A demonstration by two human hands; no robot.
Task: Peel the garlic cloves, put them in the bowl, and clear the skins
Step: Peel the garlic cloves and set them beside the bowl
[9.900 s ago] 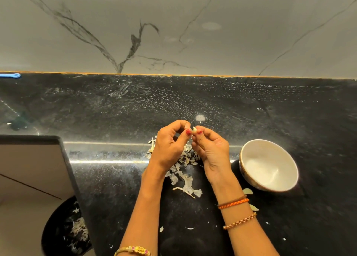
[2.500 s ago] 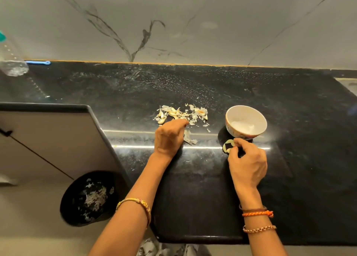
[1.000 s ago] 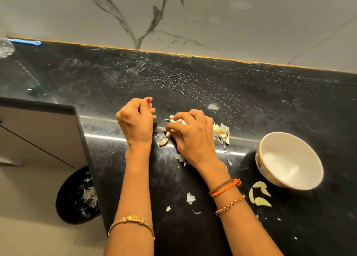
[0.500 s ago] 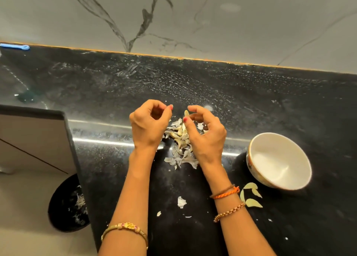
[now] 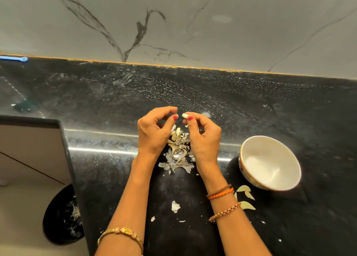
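One clove (image 5: 184,116) sits pinched in our right hand (image 5: 204,137); our left hand (image 5: 154,134), fingers curled and holding nothing, nears it. We judge peeling is under way: next, strip its skin, then drop it into the bowl (image 5: 270,163).

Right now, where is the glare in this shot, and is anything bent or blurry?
Head view: a bright glare stripe crosses the black counter behind the hands; wide-angle distortion bows the counter's back edge; the bowl is washed out inside; the clove at the right hand's fingertips is slightly soft.
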